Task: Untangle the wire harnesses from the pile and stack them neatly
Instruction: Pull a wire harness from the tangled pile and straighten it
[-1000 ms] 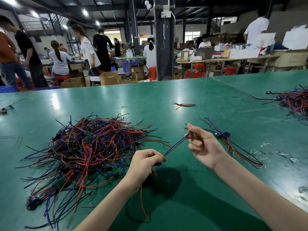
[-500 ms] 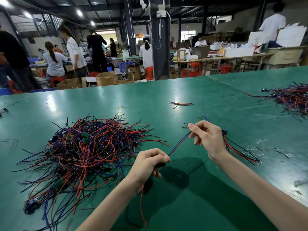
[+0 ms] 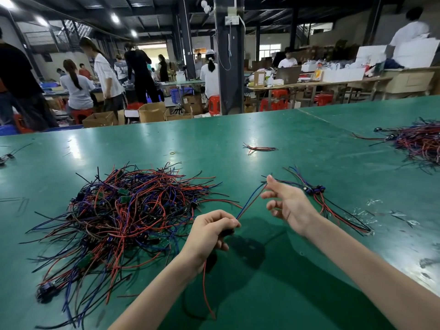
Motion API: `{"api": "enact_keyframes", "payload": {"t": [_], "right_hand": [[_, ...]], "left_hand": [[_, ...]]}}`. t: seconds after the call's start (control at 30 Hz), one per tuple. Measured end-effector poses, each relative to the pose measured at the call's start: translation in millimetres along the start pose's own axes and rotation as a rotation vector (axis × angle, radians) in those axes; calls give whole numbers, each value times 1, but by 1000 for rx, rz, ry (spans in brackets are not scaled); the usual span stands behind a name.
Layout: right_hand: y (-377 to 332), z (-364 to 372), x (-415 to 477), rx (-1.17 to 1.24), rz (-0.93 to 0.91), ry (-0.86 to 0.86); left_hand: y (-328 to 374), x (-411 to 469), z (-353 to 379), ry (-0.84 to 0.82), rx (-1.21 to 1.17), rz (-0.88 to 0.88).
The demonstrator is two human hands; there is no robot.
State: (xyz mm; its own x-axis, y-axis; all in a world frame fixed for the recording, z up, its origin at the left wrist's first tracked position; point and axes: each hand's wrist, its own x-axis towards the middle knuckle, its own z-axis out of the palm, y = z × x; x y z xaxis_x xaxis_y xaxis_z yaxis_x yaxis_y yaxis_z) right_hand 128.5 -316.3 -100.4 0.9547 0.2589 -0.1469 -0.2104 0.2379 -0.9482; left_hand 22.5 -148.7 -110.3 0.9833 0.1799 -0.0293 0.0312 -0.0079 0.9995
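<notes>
A: How is the left hand (image 3: 213,231) held?
B: Curled tight round one wire harness (image 3: 250,201), just right of the tangled pile (image 3: 119,210). A dark connector (image 3: 228,232) is seen at the fingers, and a red lead (image 3: 204,289) is left hanging below.
A: And the right hand (image 3: 289,206)?
B: Changed. Half a second ago the blue and red lead tips were pinched. Now the fingers are spread and relaxed, and nothing is gripped. The tips are seen at the uppermost fingertip (image 3: 271,181); contact cannot be told.
A: Meaning?
B: The leads are judged pulled straight and the harness freed from the pile. Placement is not yet done.
A: Where is it to be put?
B: On the sorted stack (image 3: 316,194), further right of the pile, on the green table (image 3: 309,144). Few harnesses are laid there and most are left in the pile, so the task is judged early.
</notes>
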Motion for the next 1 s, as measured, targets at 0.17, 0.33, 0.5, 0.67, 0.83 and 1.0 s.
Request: {"api": "enact_keyframes", "payload": {"t": [0.17, 0.33, 0.5, 0.67, 0.83, 1.0], "right_hand": [[18, 17, -17, -111, 158, -350], [33, 33, -28, -122, 31, -386], [28, 29, -23, -95, -23, -273], [22, 28, -23, -50, -13, -242], [16, 23, -19, 40, -12, -145], [18, 20, -21, -98, 89, -344]], "left_hand": [[0, 2, -1, 75, -38, 23], [1, 1, -1, 77, -30, 39], [0, 0, 0, -13, -66, 41], [2, -1, 3, -112, -202, -30], [0, 0, -3, -166, -79, -103], [0, -1, -1, -166, -54, -56]]}}
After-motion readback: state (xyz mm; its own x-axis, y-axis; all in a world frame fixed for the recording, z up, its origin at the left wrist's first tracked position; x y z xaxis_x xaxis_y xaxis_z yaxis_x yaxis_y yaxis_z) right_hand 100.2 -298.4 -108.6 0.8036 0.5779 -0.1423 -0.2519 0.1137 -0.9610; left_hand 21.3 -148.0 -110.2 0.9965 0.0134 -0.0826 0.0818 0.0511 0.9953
